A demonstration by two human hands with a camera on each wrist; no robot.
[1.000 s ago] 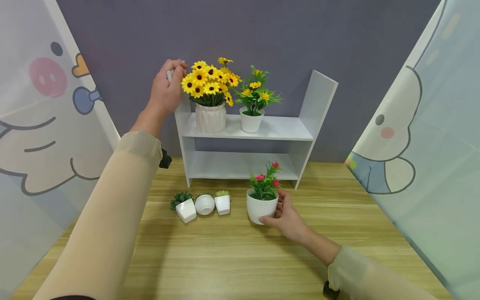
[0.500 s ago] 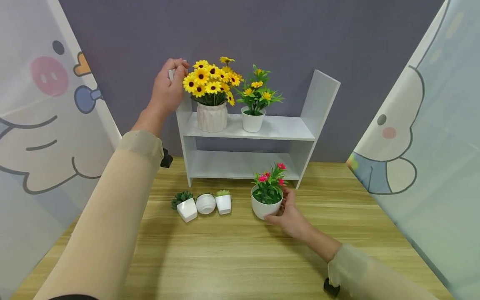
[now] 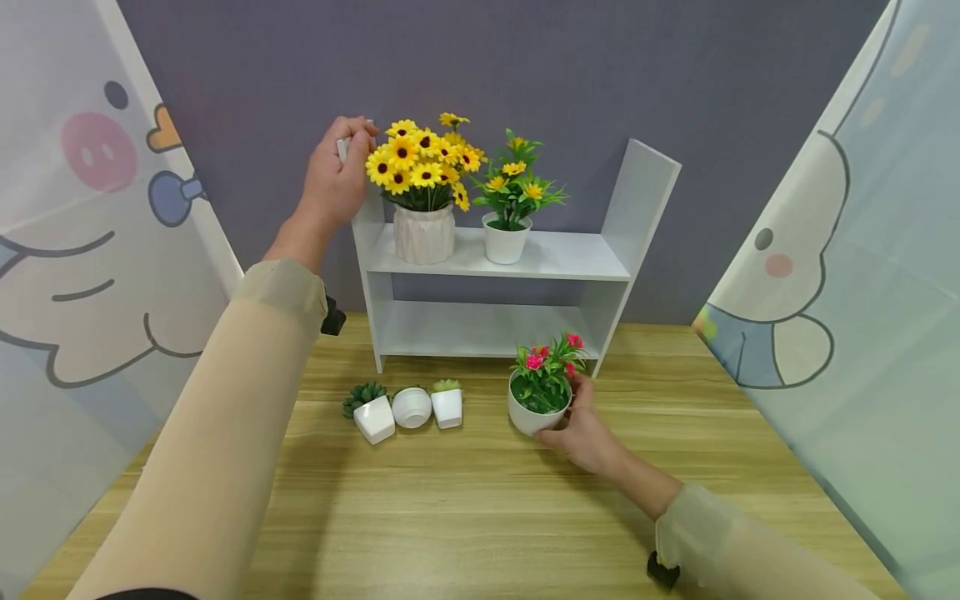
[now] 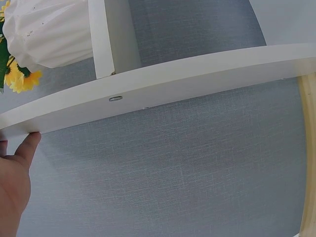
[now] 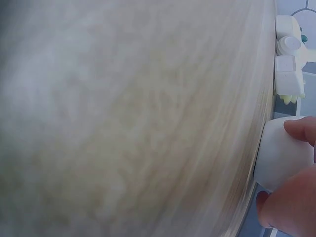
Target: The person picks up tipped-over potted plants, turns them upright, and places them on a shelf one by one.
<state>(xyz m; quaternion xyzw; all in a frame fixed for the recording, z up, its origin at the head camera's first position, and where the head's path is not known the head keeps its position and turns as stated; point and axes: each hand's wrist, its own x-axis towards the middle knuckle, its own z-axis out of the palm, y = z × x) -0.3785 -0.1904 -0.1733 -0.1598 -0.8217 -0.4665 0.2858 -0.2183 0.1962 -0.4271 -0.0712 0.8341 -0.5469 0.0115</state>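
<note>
Gripping top of L side of white shelf (image 3: pixel 577 257) w/ L hand (image 3: pixel 335 179), w/ fingers bent tight round the edge. Very nr L hand: lots of yellow flowers w/ dark middles (image 3: pixel 416 158), in white bumpy pot (image 3: pixel 423 237) on top board. Just R of that, same board, but not touching: smaller white pot (image 3: pixel 506 245) w/ green leaves & a few yellow flowers (image 3: pixel 516 179). Holding round white pot (image 3: pixel 538 410) w/ R hand (image 3: pixel 583 433), w/ thumb low on near side & fingers wrapped round R side. Tipped a bit to the R, w/ green leaves & pink-red flowers (image 3: pixel 550 358) poking up; nr R front foot of shelf & in front of lower board. Can't tell if touching table or just above. Further L, on wood table (image 3: pixel 450 517), in front of shelf: 3 sm. white pots (image 3: pixel 412 409) in a row, close tog., lying down w/ bottoms toward the near side; dark green leaves (image 3: pixel 364 397) on L one, light green bits on R one. Behind shelf: gray wall (image 3: pixel 525 67). At both sides: pale cloth w/ big cartoon animals, e.g. pink-nosed pig (image 3: pixel 97 154) on L. On both arms: tan sleeves (image 3: pixel 240 392).
</note>
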